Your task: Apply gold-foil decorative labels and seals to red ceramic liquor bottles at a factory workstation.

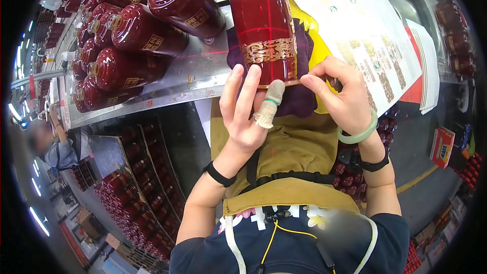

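A dark red glass bottle (261, 15) with an ornate gold pattern lies on a purple cloth (303, 50), its base toward me. My left hand (246, 109) is open at the base, fingers stretched and apart, fingertips against the lower left of the bottle. One of its digits wears a knitted finger cover with a green band (271, 102). At the base's right corner, my right hand (345, 94) is closed in a pinch of thumb and forefinger, beside a thin gold line along the bottle's bottom edge. Whatever lies between those fingertips is too small to make out.
Several red bottles (129, 73) crowd the metal table (203, 73) at the left. Printed gold decal sheets (355, 25) lie at the right over yellow material (320, 45). Racks of bottles (137, 208) stand below left. Another person (66, 147) is at the far left.
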`<state>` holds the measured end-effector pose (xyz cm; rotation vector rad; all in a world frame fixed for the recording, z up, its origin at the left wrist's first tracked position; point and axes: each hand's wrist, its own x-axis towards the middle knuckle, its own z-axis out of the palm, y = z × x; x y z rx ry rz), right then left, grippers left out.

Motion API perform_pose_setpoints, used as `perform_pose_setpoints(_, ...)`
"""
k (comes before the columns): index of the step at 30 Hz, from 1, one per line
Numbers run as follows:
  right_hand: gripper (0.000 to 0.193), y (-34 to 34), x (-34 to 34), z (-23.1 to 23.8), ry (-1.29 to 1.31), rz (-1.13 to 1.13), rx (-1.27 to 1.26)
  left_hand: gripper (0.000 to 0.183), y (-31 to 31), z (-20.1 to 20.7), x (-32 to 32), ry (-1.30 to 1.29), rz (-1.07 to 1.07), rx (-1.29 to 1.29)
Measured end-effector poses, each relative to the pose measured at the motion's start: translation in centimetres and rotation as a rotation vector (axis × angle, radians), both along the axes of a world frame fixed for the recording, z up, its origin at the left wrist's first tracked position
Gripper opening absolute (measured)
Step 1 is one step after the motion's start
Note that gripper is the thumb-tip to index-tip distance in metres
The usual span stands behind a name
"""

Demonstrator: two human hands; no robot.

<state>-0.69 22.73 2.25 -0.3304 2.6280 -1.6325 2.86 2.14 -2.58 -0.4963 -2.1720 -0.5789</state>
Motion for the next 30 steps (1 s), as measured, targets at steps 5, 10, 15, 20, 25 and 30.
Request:
perform_pose_setpoints(5,0.016,-0.2,0.0,0.0,0.03,0.021,0.0,0.025,-0.1,-0.2,-0.8,-0.07,-0.081,0.185)
perform_pose_setpoints(10,0.016,-0.6,0.1,0.2,0.008,0.025,-0.032,0.031,-0.4,-0.8,-0.4,-0.112,-0.036,0.326)
perform_pose_setpoints(15,0.016,-0.2,0.0,0.4,0.002,0.039,0.011,0.027,-0.7,-1.2,0.2,-0.061,0.001,0.147)
perform_pose_setpoints(20,0.016,-0.3,-0.1,-0.2,0.011,0.024,-0.018,0.023,-0.1,-0.5,0.4,-0.006,0.057,-0.011)
perform_pose_setpoints(25,0.017,-0.5,-0.1,-0.5,0.017,0.02,-0.027,0.024,0.2,-0.1,0.0,-0.086,-0.07,0.108)
perform_pose_setpoints(30,0.017,-0.3,-0.1,-0.2,-0.001,0.039,-0.017,0.029,-0.6,-1.1,-0.7,-0.124,-0.046,0.365)
